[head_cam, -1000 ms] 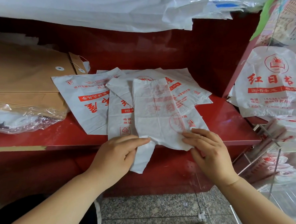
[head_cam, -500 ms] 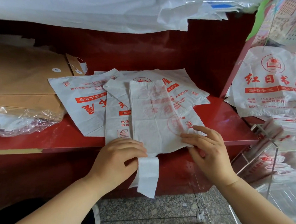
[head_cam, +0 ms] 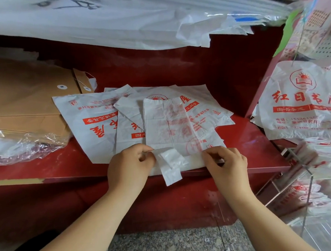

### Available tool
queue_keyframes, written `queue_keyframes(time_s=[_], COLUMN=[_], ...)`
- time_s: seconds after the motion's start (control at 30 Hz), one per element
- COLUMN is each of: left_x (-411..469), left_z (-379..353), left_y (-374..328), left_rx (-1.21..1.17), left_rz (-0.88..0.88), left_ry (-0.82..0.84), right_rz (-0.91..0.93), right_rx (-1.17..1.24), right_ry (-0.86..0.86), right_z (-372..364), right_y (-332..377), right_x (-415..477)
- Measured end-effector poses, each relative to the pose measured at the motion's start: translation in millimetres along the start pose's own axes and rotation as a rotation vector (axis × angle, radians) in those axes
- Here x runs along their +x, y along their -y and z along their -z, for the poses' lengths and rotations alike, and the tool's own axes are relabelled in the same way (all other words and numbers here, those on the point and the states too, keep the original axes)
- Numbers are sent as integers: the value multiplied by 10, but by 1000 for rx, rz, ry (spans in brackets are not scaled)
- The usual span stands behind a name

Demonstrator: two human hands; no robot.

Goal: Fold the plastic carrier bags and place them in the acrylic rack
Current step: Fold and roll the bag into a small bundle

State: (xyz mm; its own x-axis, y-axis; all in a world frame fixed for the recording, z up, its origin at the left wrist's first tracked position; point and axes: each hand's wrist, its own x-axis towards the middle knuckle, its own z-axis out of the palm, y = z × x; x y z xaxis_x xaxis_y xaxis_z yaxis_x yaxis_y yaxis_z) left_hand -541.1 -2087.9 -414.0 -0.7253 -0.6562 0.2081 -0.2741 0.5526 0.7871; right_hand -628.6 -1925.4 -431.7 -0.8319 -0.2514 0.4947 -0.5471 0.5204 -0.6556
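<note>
A white carrier bag with red print, folded lengthwise into a narrow strip (head_cam: 168, 125), lies on top of several flat bags (head_cam: 94, 122) on the red shelf (head_cam: 66, 166). My left hand (head_cam: 130, 166) pinches the strip's near left corner. My right hand (head_cam: 225, 164) pinches its near right corner. The near end is lifted and curling back, and a handle strip (head_cam: 170, 167) hangs over the shelf's front edge between my hands. The acrylic rack (head_cam: 300, 183) stands at the lower right and holds folded bags.
Brown envelopes (head_cam: 24, 106) and a clear plastic packet (head_cam: 16, 148) lie on the shelf's left. White sheets (head_cam: 115, 21) overhang from above. More printed bags (head_cam: 304, 101) sit on the right, above the rack. Grey stone floor (head_cam: 168, 245) lies below.
Both hands went from lying flat on the bag's near edge to pinching its corners. The near end has lifted and turned back, and the hanging handle has drawn up.
</note>
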Motion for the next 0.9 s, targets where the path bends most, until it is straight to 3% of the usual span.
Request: queue_keyframes(time_s=[0.23,0.33,0.5,0.67,0.8,0.9], left_x=[154,201,222,226,118,51], left_z=[-5,-14,-94,-129,-51,-10], left_y=[-148,-126,14,169,256,297], left_rx=[458,392,256,321,390,473], left_rz=[-44,-59,-295,-531,-661,-709], left_ry=[27,-31,-9,7,144,207], right_rz=[-10,-4,-12,172,226,356], right_rx=[-175,-184,-210,-261,-211,-324], right_ry=[61,83,67,-26,98,170], right_z=[-55,-54,-70,-92,17,94], right_y=[-8,-13,-27,-62,-113,-185], right_x=[41,45,49,31,27,39])
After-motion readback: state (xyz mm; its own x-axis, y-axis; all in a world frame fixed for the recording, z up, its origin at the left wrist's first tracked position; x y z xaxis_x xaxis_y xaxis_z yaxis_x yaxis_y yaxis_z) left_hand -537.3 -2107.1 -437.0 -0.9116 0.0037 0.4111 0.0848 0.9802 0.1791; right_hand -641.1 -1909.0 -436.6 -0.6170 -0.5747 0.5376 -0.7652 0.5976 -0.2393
